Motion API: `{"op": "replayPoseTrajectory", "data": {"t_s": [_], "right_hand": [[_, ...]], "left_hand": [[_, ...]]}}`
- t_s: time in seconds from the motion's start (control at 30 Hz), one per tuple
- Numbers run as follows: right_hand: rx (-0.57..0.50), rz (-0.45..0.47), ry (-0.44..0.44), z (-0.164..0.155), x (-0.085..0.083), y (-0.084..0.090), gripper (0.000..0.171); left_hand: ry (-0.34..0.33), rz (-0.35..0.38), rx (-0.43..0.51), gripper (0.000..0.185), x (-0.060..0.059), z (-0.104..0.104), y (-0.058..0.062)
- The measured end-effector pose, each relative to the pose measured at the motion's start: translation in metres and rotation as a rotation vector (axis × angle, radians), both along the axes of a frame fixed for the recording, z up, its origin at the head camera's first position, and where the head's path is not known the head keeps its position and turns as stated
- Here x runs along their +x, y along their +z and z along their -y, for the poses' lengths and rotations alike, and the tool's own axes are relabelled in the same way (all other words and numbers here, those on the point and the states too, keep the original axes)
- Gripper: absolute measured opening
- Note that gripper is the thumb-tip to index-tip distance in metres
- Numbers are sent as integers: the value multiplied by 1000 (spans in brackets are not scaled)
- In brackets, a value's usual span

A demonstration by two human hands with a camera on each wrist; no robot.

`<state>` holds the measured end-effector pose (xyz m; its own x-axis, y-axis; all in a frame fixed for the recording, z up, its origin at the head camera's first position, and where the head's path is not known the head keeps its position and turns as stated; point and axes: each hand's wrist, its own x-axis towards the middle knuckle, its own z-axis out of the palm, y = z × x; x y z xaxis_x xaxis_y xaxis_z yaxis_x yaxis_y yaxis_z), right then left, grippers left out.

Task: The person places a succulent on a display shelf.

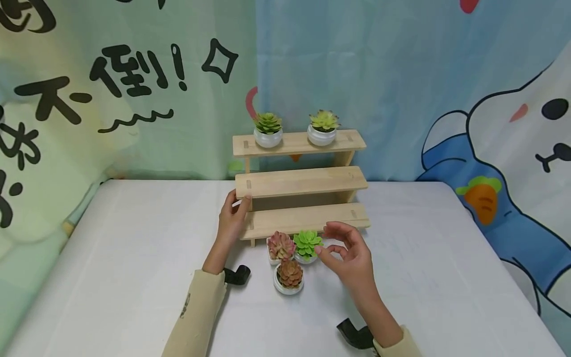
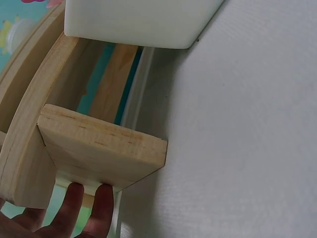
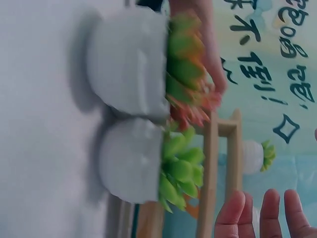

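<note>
A three-tier wooden shelf (image 1: 301, 183) stands on the white table (image 1: 111, 277). My left hand (image 1: 234, 213) holds its left end, thumb in front and fingers (image 2: 101, 208) behind the board (image 2: 99, 148). In front of the lowest tier stand three white pots: a green succulent (image 1: 307, 244), a pink one (image 1: 281, 246) and a brown one (image 1: 290, 275). My right hand (image 1: 336, 245) hovers just right of the green succulent, fingers loosely spread, holding nothing. The right wrist view shows the green succulent's pot (image 3: 131, 161) apart from my fingertips (image 3: 233, 213).
Two more succulents in white pots (image 1: 268, 130) (image 1: 323, 128) stand on the top tier. The middle tier (image 1: 301, 181) and lowest tier (image 1: 308, 218) are bare. A cartoon-printed curtain (image 1: 401, 89) hangs close behind the table. A white pot (image 2: 133, 22) sits near the shelf's foot.
</note>
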<state>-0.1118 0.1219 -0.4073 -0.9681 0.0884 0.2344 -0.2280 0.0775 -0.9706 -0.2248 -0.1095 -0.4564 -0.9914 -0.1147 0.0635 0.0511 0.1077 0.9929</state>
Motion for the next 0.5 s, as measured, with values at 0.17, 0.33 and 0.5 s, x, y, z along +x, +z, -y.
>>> {"op": "replayPoseTrajectory", "data": {"t_s": [0.17,0.33,0.5], "right_hand": [[107,-18,1,6,14,-13,47],[246,-26,43,13,25,-24,45],[410,23,83,20,34,-33,52]], "left_hand": [[8,-7,16,45,1,-1,1],[17,-9,17,44,1,-1,1],[11,-3,16,44,2,-2,0]]}}
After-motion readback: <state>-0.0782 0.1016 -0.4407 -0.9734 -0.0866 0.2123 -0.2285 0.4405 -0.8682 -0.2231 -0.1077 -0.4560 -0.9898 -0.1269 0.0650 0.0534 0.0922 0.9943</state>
